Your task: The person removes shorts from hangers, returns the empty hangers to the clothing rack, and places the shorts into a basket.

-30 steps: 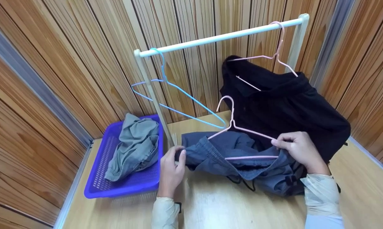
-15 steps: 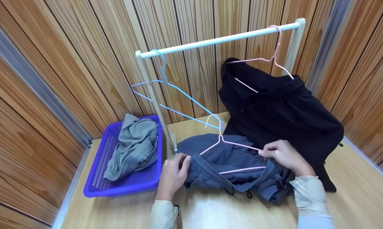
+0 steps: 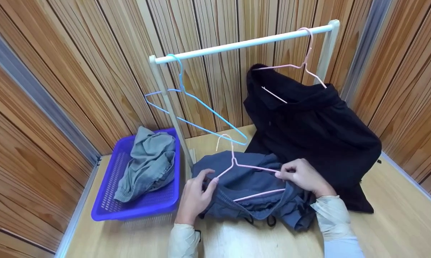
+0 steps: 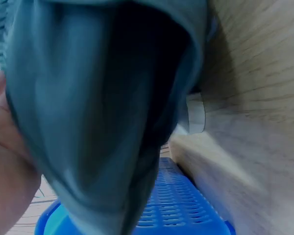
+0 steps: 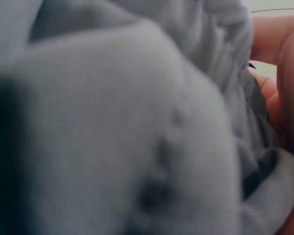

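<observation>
A pair of dark grey-blue drawstring pants (image 3: pixel 236 211) lies bunched over the table, its elastic waistband spread around a pink clothes hanger (image 3: pixel 254 167). At the waistband's left side, my left hand (image 3: pixel 195 197) grips the cloth by the hanger's left arm. My right hand (image 3: pixel 305 175) pinches the right end of the hanger, against the opposite side of the waistband. The hanger's hook points up and overlaps the blue hanger in the head view. Pants cloth (image 4: pixel 88 122) fills much of the left wrist view, and blurred folds (image 5: pixel 127 127) cover most of the right wrist view.
A white rack bar (image 3: pixel 244 44) spans the back. From it hang a blue hanger (image 3: pixel 211 109) without clothing and, at right, black pants (image 3: pixel 308 132) on another pink hanger (image 3: pixel 306 64). A purple basket (image 3: pixel 104 211) at left holds a grey-green garment (image 3: pixel 149 165).
Both hands, the pink hanger and the grey-blue pants have shifted left and toward me. The hanger's hook has dropped lower, and my left hand now sits nearer the hanger's arm.
</observation>
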A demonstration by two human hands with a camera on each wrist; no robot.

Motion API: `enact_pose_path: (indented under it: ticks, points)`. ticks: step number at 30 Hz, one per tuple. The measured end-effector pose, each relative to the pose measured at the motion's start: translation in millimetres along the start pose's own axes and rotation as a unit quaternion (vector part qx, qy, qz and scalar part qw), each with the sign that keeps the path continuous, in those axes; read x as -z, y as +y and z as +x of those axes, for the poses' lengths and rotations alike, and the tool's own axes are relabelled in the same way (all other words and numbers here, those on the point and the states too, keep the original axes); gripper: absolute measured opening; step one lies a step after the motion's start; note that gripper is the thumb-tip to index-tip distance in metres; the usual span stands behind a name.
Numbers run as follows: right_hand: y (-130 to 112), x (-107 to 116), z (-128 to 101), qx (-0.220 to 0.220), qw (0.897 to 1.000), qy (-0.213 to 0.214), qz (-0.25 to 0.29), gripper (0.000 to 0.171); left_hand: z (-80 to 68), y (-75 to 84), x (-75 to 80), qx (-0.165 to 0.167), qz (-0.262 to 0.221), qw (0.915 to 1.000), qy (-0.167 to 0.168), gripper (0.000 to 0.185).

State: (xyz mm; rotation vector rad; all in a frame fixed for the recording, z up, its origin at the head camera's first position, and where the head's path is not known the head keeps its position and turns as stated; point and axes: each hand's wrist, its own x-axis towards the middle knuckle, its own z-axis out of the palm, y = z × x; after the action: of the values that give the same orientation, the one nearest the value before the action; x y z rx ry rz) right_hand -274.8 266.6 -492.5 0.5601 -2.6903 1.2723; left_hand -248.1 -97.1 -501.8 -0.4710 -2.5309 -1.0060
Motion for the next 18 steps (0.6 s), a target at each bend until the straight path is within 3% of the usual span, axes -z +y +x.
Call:
enact_pose_path:
  ticks: [5,9,18]
  points:
    - [-1.9,-7.9,2.9,-0.014,1.000,-0.007,0.002,0.044,-0.3,-1.2,-4.8,0.000,0.004,0.9999,-0.013,0.024]
    - [-1.7,-12.3,3.6,-0.031,1.000,0.000,0.006,0.046,1.0,-2.1,-9.1,-0.017,0.016,0.9997,-0.003,0.023]
    - [-2.8,-15.4,6.9,-0.023,0.998,0.051,-0.043,0.020,-0.1,-4.1,-13.9,-0.015,0.007,0.9998,0.013,0.029]
